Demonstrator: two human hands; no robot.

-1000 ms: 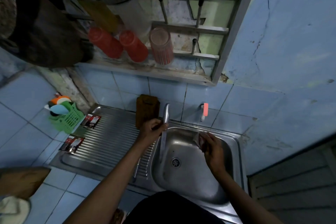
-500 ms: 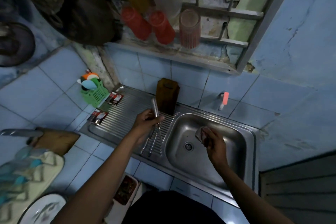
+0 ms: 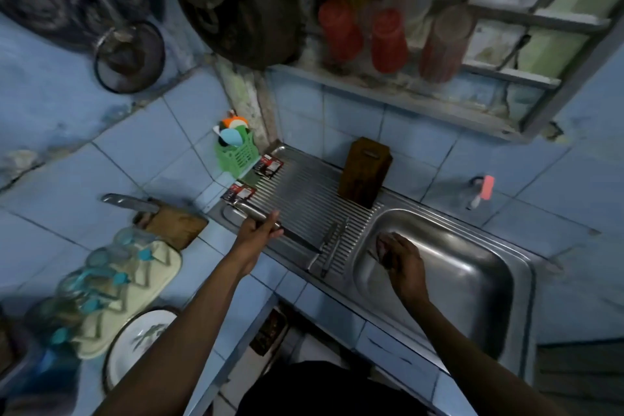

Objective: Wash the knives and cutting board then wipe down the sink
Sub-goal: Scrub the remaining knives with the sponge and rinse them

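A knife was held over the draining board while a cloth was pressed into the sink.

The left hand (image 3: 258, 230) was closed round the handle of a knife (image 3: 299, 241), its blade pointing toward two more knives (image 3: 329, 246) lying on the draining board (image 3: 304, 192) at frame centre; the right hand (image 3: 400, 255), well apart from it, was curled on a cloth (image 3: 381, 241) against the left wall of the sink (image 3: 472, 273); a slip was judged possible if the wet handle were loosely gripped, and the blade could be knocked against the lying knives; another knife (image 3: 130, 203) lay on the cutting board (image 3: 175, 224) at centre left, its blade overhanging the edge, so it could be tipped off; a green basket (image 3: 238, 155) near the corner was filled with coloured utensils, not clearly made out; nothing but the cloth and hand was seen in the sink.
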